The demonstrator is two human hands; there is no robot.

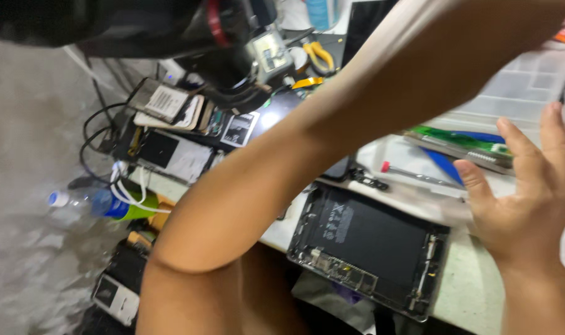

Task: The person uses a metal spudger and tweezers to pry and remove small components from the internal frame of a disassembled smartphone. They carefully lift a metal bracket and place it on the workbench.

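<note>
- Tablet shell (369, 254), opened, with black battery and circuit boards exposed, lay flat at the near edge of the worktop (481, 285), one corner overhanging that edge.
- Left arm (332, 142) crossed the view from lower left to upper right, bent at the elbow; its hand was out of frame, so its grip could not be told.
- Right hand (524, 205) hovered above the worktop just right of the tablet shell, fingers spread and palm released, holding nothing.
- Stack of dismantled tablets and screens (170, 130) sat at the far left corner, cables trailing off the edge.
- Clear plastic compartment box (524, 87) rested toward the far right edge.
- Flat blue and green tools (462, 146) lay between the box and the tablet shell.
- Plastic bottle (96, 201) with a blue label lay on the floor, below the left edge.
- Screwdriver with a red tip (419, 175) lay on the worktop just beyond the tablet shell's far side, near the right hand's thumb.
- Yellow-handled cutters (319, 56) lay at the far edge.
</note>
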